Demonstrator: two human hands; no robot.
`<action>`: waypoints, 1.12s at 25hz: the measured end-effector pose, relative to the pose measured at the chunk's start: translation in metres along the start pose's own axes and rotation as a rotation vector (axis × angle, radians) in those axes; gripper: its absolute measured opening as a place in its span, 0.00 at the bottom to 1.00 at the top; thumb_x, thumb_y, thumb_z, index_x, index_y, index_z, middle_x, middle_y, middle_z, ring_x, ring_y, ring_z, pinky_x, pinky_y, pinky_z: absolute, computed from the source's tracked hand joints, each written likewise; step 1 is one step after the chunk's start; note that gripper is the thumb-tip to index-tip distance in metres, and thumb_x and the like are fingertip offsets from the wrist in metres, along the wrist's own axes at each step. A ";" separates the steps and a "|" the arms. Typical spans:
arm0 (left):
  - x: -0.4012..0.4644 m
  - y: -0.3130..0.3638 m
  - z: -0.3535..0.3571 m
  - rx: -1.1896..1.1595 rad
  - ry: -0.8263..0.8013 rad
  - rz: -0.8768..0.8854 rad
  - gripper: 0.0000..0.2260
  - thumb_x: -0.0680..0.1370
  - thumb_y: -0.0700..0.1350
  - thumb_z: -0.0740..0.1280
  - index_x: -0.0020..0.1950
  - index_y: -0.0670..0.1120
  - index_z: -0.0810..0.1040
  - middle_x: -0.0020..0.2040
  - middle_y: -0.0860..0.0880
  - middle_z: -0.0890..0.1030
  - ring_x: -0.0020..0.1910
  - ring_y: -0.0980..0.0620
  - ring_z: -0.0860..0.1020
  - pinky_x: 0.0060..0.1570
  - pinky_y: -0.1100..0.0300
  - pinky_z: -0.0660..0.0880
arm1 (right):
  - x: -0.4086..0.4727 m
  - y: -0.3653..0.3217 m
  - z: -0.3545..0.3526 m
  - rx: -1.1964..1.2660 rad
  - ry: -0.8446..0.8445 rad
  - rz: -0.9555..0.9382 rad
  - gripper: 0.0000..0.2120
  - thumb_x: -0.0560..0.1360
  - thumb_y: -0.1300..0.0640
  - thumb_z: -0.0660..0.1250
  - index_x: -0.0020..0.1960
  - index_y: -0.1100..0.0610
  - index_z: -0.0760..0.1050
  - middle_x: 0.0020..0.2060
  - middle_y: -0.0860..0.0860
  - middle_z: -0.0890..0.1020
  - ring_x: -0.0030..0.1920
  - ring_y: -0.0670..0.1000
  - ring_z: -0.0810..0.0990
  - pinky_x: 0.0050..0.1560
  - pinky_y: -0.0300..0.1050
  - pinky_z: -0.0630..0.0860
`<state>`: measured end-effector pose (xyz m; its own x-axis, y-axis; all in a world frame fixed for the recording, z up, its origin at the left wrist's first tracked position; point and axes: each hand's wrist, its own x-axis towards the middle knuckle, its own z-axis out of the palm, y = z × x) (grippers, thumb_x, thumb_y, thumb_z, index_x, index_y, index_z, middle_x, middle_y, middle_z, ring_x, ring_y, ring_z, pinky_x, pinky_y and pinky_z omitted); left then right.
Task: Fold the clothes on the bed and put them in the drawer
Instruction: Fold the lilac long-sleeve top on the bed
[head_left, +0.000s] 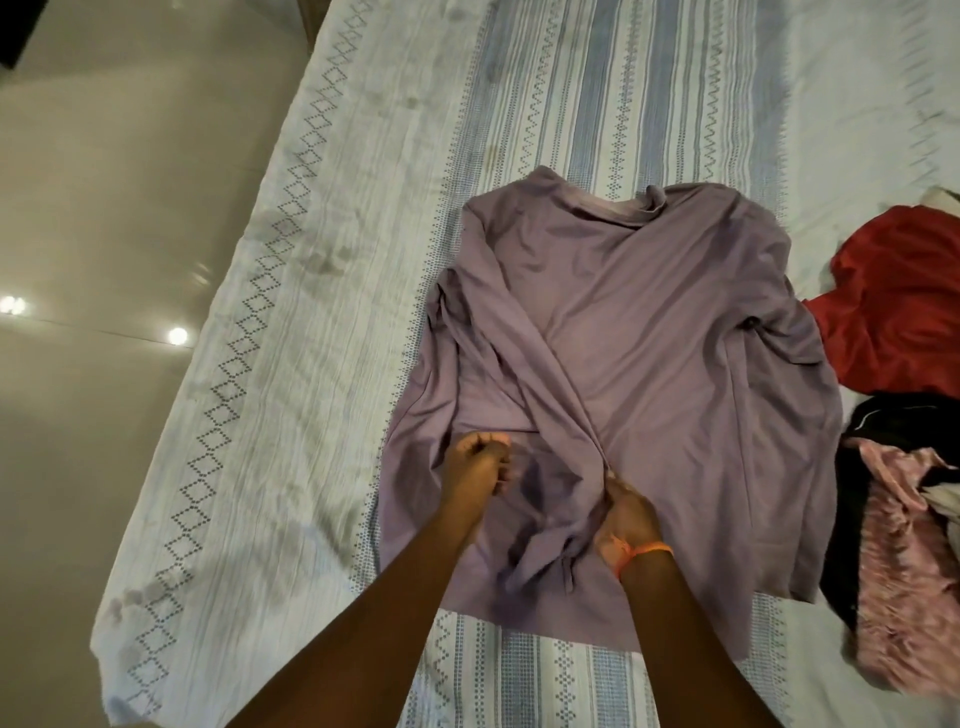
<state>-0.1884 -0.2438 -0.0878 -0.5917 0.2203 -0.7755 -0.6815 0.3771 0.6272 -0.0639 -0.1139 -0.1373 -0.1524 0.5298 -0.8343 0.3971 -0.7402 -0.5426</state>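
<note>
Lilac top (649, 332) lies flat on bed (322, 291). Right hand (626, 512) grip pinches its sleeve; left hand (475, 462) curled, blurred, contents unclear. Lay sleeve straight w/ no bunching, smooth before folding.

- Lilac long-sleeved top (649, 332) is lying spread on the bed (322, 312), one sleeve crossing its front.
- Red (898, 301), black (878, 426) and pink garments (898, 571) are lying heaped right of the top.

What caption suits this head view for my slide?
Both hands, left hand and right hand, gather a sleeve across a lilac top spread on the patterned bedsheet.
</note>
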 end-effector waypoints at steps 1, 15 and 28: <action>0.010 -0.005 -0.002 0.083 0.047 0.044 0.05 0.77 0.39 0.67 0.42 0.47 0.79 0.38 0.46 0.81 0.31 0.54 0.80 0.35 0.58 0.78 | 0.003 0.007 -0.014 -0.220 0.078 -0.036 0.12 0.79 0.63 0.61 0.41 0.64 0.81 0.31 0.54 0.84 0.45 0.58 0.79 0.41 0.49 0.79; 0.146 0.128 -0.029 -0.101 0.351 0.124 0.19 0.67 0.55 0.78 0.28 0.47 0.72 0.27 0.48 0.75 0.27 0.50 0.74 0.34 0.54 0.78 | 0.064 -0.118 0.135 -0.852 0.093 -0.882 0.13 0.72 0.52 0.71 0.45 0.63 0.77 0.42 0.61 0.82 0.48 0.64 0.79 0.51 0.55 0.74; 0.198 0.159 -0.072 0.577 0.453 0.759 0.10 0.79 0.51 0.66 0.45 0.44 0.73 0.37 0.51 0.76 0.35 0.53 0.74 0.31 0.59 0.66 | 0.120 -0.252 0.288 -0.484 -0.572 -0.533 0.08 0.77 0.67 0.66 0.44 0.58 0.80 0.37 0.49 0.83 0.45 0.49 0.78 0.53 0.43 0.76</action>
<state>-0.4450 -0.2053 -0.1367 -0.9638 0.2658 -0.0198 0.1724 0.6783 0.7143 -0.4426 0.0172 -0.1285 -0.7972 0.3704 -0.4768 0.4619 -0.1342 -0.8767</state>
